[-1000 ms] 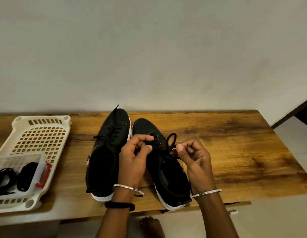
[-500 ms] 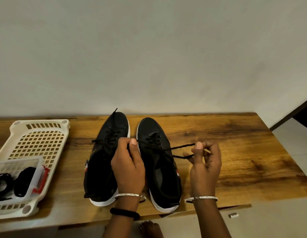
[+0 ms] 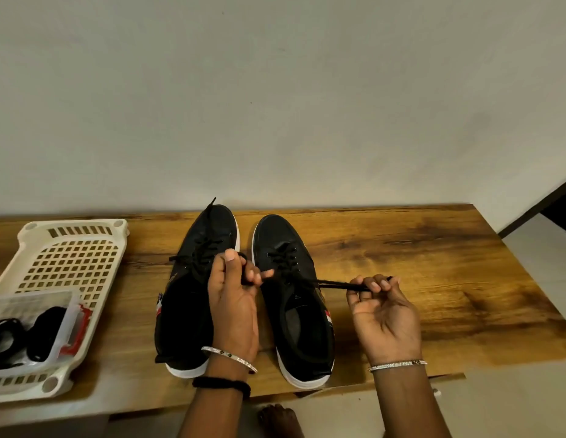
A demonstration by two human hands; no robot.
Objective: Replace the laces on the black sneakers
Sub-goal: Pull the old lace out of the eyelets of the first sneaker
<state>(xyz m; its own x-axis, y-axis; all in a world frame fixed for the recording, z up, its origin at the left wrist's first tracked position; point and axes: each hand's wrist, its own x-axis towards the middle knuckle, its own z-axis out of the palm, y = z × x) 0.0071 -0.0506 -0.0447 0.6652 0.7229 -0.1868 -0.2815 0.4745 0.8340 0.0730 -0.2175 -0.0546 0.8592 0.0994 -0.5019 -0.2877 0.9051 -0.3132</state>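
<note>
Unlacing is judged under way in the head view: the lace (image 3: 334,283) of the right-side black sneaker (image 3: 294,314) on the wooden table (image 3: 433,263) is pinched taut by the right hand (image 3: 386,314), its other end by the left hand (image 3: 232,306), and drawing it fully out is called for next.

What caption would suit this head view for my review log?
Left hand and right hand each grip black lace at a pair of black sneakers on a wooden table, white basket alongside.
</note>
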